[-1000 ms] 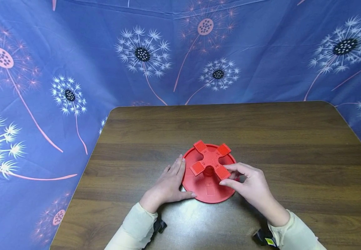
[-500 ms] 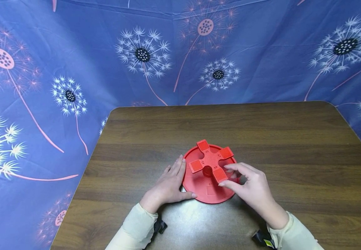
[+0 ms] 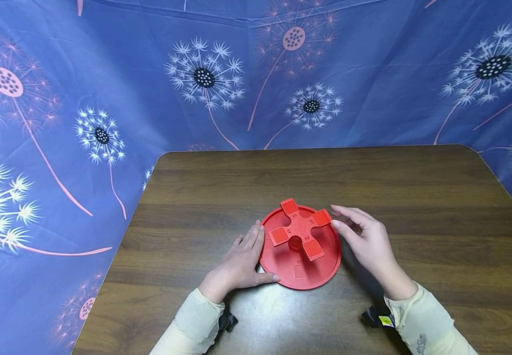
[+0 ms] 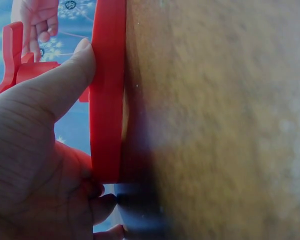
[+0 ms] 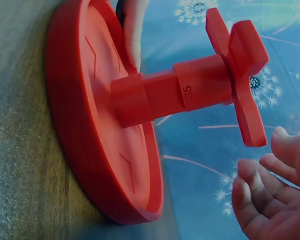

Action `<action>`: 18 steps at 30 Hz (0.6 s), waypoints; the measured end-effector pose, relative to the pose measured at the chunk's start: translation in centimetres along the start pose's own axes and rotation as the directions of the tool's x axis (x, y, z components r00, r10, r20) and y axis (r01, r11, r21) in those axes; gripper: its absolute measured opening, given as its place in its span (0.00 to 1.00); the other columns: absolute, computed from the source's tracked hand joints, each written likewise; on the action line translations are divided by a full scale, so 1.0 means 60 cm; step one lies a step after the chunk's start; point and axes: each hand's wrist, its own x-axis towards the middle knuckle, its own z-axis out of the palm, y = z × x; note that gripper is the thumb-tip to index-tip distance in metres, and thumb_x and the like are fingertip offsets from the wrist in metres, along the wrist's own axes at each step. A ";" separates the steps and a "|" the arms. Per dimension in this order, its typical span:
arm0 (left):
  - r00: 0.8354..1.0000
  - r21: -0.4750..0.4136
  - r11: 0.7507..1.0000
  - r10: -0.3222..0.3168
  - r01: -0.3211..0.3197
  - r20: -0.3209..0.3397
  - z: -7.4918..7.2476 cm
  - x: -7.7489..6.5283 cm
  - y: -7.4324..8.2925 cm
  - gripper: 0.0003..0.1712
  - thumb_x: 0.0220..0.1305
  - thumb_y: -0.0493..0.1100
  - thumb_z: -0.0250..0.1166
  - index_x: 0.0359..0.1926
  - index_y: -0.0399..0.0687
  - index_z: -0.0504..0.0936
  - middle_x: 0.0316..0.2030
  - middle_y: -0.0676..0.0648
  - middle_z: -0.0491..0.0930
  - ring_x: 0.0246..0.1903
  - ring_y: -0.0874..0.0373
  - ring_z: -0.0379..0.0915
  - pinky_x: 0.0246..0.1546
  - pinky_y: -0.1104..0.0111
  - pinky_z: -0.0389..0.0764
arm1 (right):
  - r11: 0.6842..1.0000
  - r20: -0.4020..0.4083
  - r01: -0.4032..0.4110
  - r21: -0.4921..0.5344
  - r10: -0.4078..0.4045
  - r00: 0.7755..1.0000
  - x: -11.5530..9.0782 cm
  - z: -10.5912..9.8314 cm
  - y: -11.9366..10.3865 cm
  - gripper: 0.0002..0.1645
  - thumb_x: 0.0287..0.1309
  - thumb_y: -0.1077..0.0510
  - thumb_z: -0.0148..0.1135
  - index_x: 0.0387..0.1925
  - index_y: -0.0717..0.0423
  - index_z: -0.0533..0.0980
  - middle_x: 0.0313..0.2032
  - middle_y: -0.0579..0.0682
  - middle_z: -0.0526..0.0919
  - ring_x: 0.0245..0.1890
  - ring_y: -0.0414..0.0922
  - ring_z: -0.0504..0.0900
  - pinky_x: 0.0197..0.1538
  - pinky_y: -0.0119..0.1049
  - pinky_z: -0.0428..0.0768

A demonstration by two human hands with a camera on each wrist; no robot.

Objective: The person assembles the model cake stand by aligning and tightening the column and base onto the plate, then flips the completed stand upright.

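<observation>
A red plastic piece stands on the table: a round, rimmed base [image 3: 297,276] with a central post [image 5: 170,92]. On top of the post sits a red four-armed cross [image 3: 299,228] with raised square ends and small numbers. My left hand [image 3: 238,266] rests against the left side of the base. Its fingers lie straight along the rim and the thumb touches the front edge. At the cross's right arm is my right hand [image 3: 366,241], thumb and fingers apart. In the right wrist view a small gap shows between thumb and arm.
The brown wood-grain table [image 3: 211,187] extends around the red piece. Behind and to the left hangs a blue cloth [image 3: 140,74] with dandelion prints. Dark wrist devices [image 3: 373,318] sit under the sleeves.
My right hand has left the cross's front right arm and moved up to its right arm. Earlier the cross turned a little. The left hand stays on the base.
</observation>
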 end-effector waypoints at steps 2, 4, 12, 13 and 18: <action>1.000 0.005 1.000 0.003 -0.003 -0.003 0.001 0.001 -0.001 0.67 0.53 0.74 0.64 0.76 0.38 0.42 0.77 0.41 0.37 0.75 0.51 0.34 0.71 0.50 0.50 | 0.998 0.062 -0.017 0.058 0.014 0.998 0.003 0.000 0.006 0.25 0.57 0.70 0.65 0.58 0.58 0.78 0.47 0.55 0.84 0.40 0.31 0.80 0.40 0.19 0.77; 1.000 0.008 1.000 0.006 -0.006 -0.006 0.002 0.001 -0.001 0.67 0.53 0.74 0.64 0.76 0.38 0.42 0.77 0.41 0.37 0.75 0.51 0.34 0.70 0.49 0.50 | 0.993 0.121 -0.040 0.111 0.026 0.992 0.005 0.001 0.011 0.26 0.59 0.71 0.62 0.60 0.59 0.76 0.49 0.59 0.83 0.39 0.33 0.82 0.40 0.22 0.79; 1.000 0.002 1.000 0.004 -0.004 -0.003 0.003 0.001 -0.001 0.68 0.52 0.74 0.64 0.76 0.38 0.41 0.77 0.41 0.36 0.75 0.52 0.34 0.71 0.50 0.50 | 0.966 0.213 -0.134 0.219 0.086 0.973 0.003 -0.001 0.019 0.24 0.61 0.71 0.60 0.59 0.64 0.75 0.51 0.63 0.81 0.34 0.44 0.87 0.40 0.30 0.83; 1.000 -0.001 1.000 0.003 -0.003 -0.001 0.003 0.001 -0.001 0.68 0.52 0.73 0.64 0.77 0.38 0.41 0.77 0.42 0.36 0.75 0.52 0.33 0.71 0.50 0.50 | 0.965 0.214 -0.140 0.222 0.092 0.973 0.002 -0.002 0.019 0.24 0.61 0.71 0.61 0.59 0.65 0.75 0.51 0.63 0.81 0.34 0.45 0.87 0.40 0.30 0.83; 1.000 -0.007 1.000 0.002 -0.002 0.004 0.002 0.000 -0.002 0.68 0.53 0.73 0.64 0.77 0.40 0.41 0.77 0.42 0.36 0.75 0.52 0.33 0.71 0.50 0.49 | 0.960 0.225 -0.163 0.228 0.111 0.968 -0.006 -0.009 0.016 0.23 0.58 0.70 0.64 0.57 0.65 0.76 0.48 0.59 0.84 0.40 0.38 0.85 0.42 0.31 0.83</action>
